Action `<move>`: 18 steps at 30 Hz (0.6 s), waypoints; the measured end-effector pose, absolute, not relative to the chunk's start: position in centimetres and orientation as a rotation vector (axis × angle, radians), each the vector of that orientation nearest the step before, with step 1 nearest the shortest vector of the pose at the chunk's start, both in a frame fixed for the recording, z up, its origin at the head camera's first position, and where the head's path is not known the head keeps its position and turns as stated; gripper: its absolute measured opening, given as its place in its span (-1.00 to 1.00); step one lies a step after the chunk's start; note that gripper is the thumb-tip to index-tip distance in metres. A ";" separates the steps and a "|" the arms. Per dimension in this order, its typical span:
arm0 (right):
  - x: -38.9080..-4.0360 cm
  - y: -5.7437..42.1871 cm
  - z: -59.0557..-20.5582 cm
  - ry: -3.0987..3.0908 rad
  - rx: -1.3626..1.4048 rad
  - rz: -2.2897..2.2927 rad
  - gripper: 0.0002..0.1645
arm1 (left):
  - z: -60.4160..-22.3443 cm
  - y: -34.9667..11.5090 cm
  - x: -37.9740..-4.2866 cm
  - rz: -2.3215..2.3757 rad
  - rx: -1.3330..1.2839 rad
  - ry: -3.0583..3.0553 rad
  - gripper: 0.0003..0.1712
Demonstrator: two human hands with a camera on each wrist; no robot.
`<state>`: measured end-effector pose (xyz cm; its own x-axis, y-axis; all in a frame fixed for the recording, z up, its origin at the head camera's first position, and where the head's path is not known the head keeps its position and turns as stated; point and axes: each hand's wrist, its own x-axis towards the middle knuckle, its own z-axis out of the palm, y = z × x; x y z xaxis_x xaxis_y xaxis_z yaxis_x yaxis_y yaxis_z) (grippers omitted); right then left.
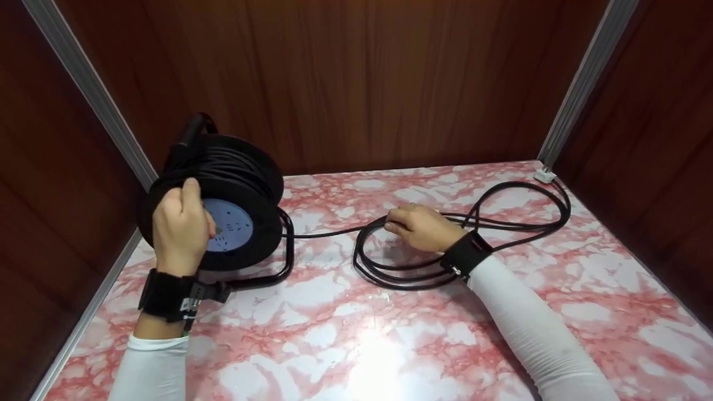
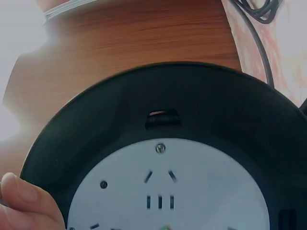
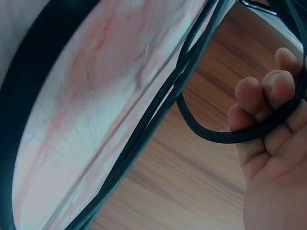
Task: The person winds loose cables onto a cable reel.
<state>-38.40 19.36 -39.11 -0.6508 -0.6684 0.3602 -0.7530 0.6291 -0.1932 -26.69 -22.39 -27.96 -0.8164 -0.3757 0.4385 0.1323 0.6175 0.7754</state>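
A black cable reel stands at the left on a bent tube frame, with dark cable wound on its drum. Its front has a round pale-blue socket panel. My left hand is curled in a fist at the left of that face, gripping the reel there; what lies inside the fist is hidden. From the drum a black cable runs right into loose loops on the table. My right hand holds the cable at the back of these loops, and the right wrist view shows the cable passing through curled fingers.
A white plug lies in the far right corner, at the end of another cable loop. Brown wood-grain walls with grey metal corner posts enclose the back and sides of the red-and-white marbled table.
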 end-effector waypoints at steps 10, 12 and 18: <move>-38.4 18.6 -39.7 -2.544 1.236 0.427 -0.85 | -28.8 -19.9 -27.1 -1.086 0.143 -2.263 -0.33; -38.4 18.4 -39.9 -2.497 1.272 0.394 -0.85 | -29.0 -19.5 -27.2 -1.067 0.110 -2.255 -0.34; -38.3 17.9 -39.9 -2.290 1.395 0.378 -0.87 | -29.6 -19.3 -27.5 -1.044 0.038 -2.242 -0.34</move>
<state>-38.28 17.90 -39.95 -0.4014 -0.7723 0.4923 -0.8895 0.4568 -0.0087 -27.52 -19.31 -29.63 -0.7843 -0.2866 0.5502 0.2364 0.6818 0.6923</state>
